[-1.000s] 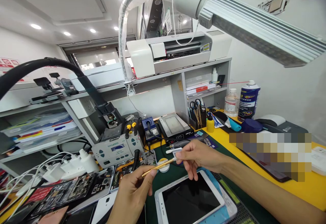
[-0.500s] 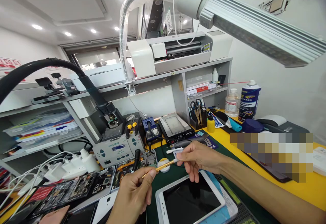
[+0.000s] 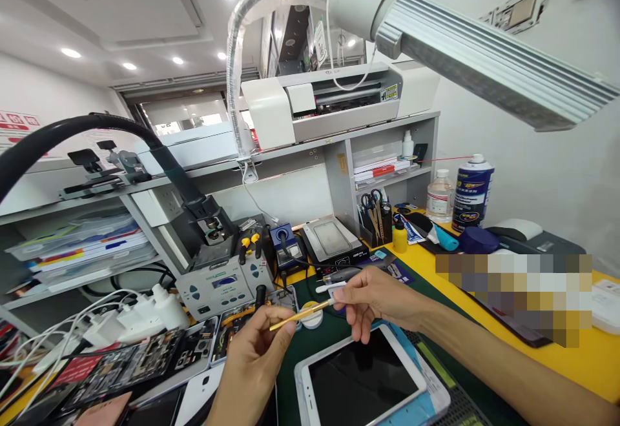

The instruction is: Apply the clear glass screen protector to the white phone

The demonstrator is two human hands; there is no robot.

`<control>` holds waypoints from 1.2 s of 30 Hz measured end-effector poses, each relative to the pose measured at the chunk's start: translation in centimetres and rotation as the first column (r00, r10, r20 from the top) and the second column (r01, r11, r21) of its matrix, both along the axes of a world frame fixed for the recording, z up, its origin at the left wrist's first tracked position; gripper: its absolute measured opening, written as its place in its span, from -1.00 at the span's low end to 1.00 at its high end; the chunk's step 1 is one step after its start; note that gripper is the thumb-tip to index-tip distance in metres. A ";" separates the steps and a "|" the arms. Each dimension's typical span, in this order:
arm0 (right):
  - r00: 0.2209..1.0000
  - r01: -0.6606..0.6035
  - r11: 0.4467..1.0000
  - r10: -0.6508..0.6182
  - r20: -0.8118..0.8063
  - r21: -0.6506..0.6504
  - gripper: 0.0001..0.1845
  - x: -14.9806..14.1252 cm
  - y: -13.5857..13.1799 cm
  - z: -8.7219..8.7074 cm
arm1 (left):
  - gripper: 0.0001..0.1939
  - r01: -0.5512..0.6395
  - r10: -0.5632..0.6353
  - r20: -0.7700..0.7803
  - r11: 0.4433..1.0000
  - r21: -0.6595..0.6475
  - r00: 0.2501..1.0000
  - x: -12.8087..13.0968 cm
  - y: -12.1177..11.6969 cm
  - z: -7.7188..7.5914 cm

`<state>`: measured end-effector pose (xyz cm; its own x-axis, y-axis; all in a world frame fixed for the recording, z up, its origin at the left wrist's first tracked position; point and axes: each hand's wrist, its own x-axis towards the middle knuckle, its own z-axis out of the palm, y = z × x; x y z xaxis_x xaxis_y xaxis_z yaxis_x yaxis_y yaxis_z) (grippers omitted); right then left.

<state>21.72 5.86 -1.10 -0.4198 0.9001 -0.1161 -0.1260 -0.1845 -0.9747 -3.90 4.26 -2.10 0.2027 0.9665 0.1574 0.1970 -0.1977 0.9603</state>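
Between my two hands runs a slim gold-coloured rod [image 3: 305,314] with a pale tip; its exact kind I cannot make out. My left hand [image 3: 256,358] is closed, thumb and fingers pinching the rod's lower left end. My right hand [image 3: 375,300] pinches the pale end, its other fingers curled loosely. A white thin-tipped stick [image 3: 329,288] shows beside my right fingertips; whether they hold it I cannot tell. Below my hands lies a white tablet [image 3: 363,377] with a dark screen, on a blue-and-white box [image 3: 436,394]. A round white-lidded container [image 3: 311,318] sits behind the rod.
Phone circuit boards [image 3: 126,365] and parts crowd the left. A grey soldering station [image 3: 223,294] stands behind them. Further right are a pen holder with scissors [image 3: 375,219], a yellow bottle [image 3: 400,237] and a spray can [image 3: 472,193]. A lamp [image 3: 494,58] hangs overhead.
The rod's lower end has swung slightly, and the left fingers have shifted along it, with more of its gold end showing. The right hand stays nearly in place.
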 end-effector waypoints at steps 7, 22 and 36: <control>1.000 -0.010 1.000 0.010 0.001 0.000 -0.55 -0.1 0.0 -0.1 | -0.45 0.014 -0.012 -0.077 1.000 0.021 0.997 -0.3 0.4 0.1; 1.000 -0.008 1.000 0.008 0.030 0.020 -0.51 -0.2 -0.3 0.2 | -0.54 0.124 -0.123 -0.170 0.992 -0.007 0.978 -0.8 0.3 -0.6; 0.999 -0.014 0.998 0.013 0.030 0.054 -0.59 -0.2 -0.3 0.0 | -0.47 0.081 -0.065 -0.262 0.995 0.053 0.963 -0.6 0.2 -0.3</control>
